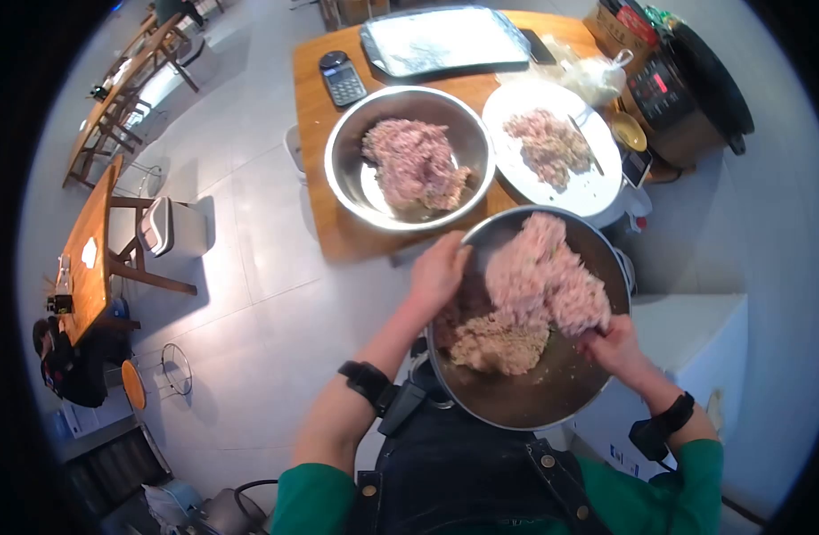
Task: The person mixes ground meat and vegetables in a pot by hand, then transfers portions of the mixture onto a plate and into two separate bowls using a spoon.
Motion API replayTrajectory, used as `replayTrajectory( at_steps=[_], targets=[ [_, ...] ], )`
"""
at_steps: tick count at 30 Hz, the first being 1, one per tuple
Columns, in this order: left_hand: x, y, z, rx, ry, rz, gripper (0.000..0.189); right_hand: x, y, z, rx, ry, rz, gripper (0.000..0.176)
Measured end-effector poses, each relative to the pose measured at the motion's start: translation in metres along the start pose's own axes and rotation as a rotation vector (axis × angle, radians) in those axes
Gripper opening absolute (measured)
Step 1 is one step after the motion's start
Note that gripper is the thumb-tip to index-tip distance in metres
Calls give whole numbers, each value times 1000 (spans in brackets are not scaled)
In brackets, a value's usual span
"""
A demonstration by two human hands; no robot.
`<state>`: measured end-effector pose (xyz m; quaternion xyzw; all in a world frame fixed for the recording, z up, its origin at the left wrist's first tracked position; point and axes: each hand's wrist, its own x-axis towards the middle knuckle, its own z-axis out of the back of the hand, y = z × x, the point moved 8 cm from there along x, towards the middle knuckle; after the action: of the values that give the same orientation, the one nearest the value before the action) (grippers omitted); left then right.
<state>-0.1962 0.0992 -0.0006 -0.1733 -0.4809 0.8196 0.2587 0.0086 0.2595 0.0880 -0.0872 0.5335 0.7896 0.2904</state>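
A large steel pot [570,392] is in front of my body, close to the table's front edge. My left hand [438,270] is closed around its upper left rim. Inside lie a pale pink mass of minced meat [543,267] and a browner, flecked lump of mince [499,343] below it. My right hand [616,346] is inside the pot at the right, fingers curled against the lower edge of the pink mince; the fingertips are partly hidden. Beyond the pot, a steel bowl [343,192] holds darker mince [416,165], and a white plate [516,183] holds more mince [549,147].
On the wooden table [311,134] are a foil-covered tray [445,40], a handheld keypad device [343,80] and a plastic bag [597,80]. A black cooker [686,98] stands at the right. A white cabinet [695,357] is beside me. Another table [98,241] and a bin [173,227] stand left.
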Motion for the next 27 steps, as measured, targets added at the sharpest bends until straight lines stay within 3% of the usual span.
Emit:
replayTrajectory(
  at_steps=[3, 5, 7, 9, 11, 15, 19, 25, 27],
  targets=[
    [-3, -6, 5, 11, -39, 9, 20, 34, 83, 8, -95, -103, 215, 8],
    [0, -3, 1, 18, 31, 43, 20, 61, 136, 3, -351, -147, 630, 7],
    [-5, -2, 3, 31, -36, 8, 23, 73, 199, -21, -634, -408, 933, 12],
    [-6, -3, 8, 42, -96, -24, 26, 129, 192, -58, -1012, -422, 878, 22],
    [-3, -4, 4, 82, 12, 20, 20, 189, 162, -102, -1183, -310, 853, 35],
    [-6, -7, 7, 89, -39, -1, 14, 234, 159, -148, -1197, -194, 872, 48],
    [-1, -5, 7, 103, 3, 20, 15, 237, 184, -119, -1135, -132, 839, 53],
    [-2, -5, 4, 5, -57, -12, 18, 199, 187, -64, -1077, -262, 852, 46],
    [-2, -6, 6, 15, -65, -28, 20, 192, 187, -60, -1245, -275, 817, 47]
  ],
)
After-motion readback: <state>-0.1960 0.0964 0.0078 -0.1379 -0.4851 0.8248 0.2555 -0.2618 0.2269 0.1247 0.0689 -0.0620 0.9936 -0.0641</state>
